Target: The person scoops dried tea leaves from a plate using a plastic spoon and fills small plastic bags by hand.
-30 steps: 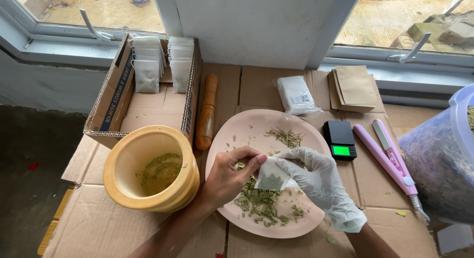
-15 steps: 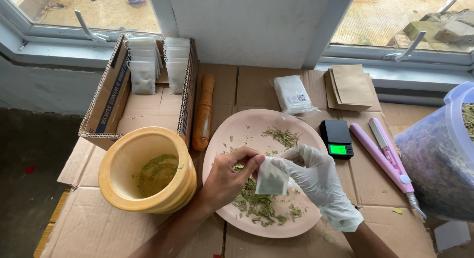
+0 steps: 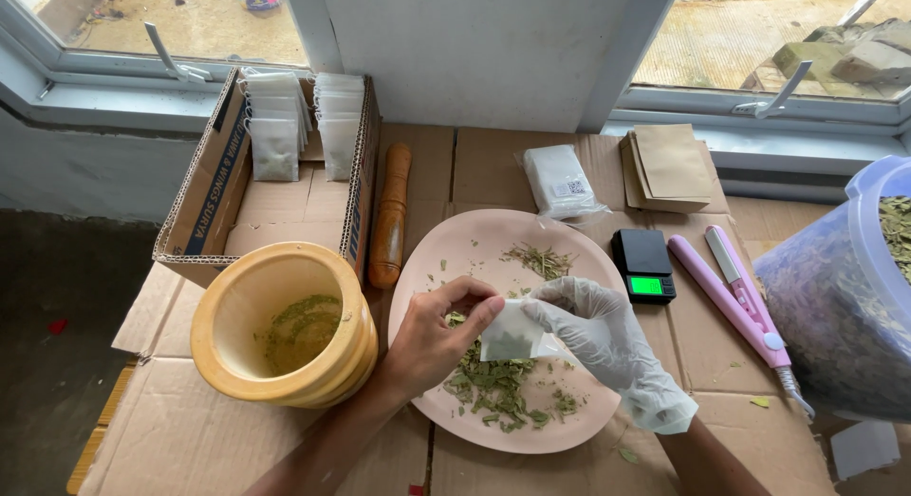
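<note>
Head view, looking straight down: the gloved right hand pinches a small white sachet by its edge, thumb and fingers closed on the paper so the mouth faces the other hand. The bare left hand has thumb and forefinger drawn together at that mouth, closed on what looks like a pinch of dried leaf; how much sits between the fingertips I cannot tell. Both hands hover low over the pink plate, right above the leaf pile, so anything that drops lands back on the plate rather than the cardboard. A smaller scatter of leaf lies toward the plate's far side.

Moving outward: just left of the plate stands a yellow mortar with green crushed leaf at its bottom, and its wooden pestle lies between the plate and a cardboard box. That box holds rows of white sachets standing upright, packed side by side. Beyond the plate, a wrapped pack of white sachets and a stack of brown envelopes lie near the wall. To the right, within easy reach of the gloved hand, sit a small black scale with a lit green display and a pink sealer. At the far right edge, a clear tub full of dried leaf.
</note>
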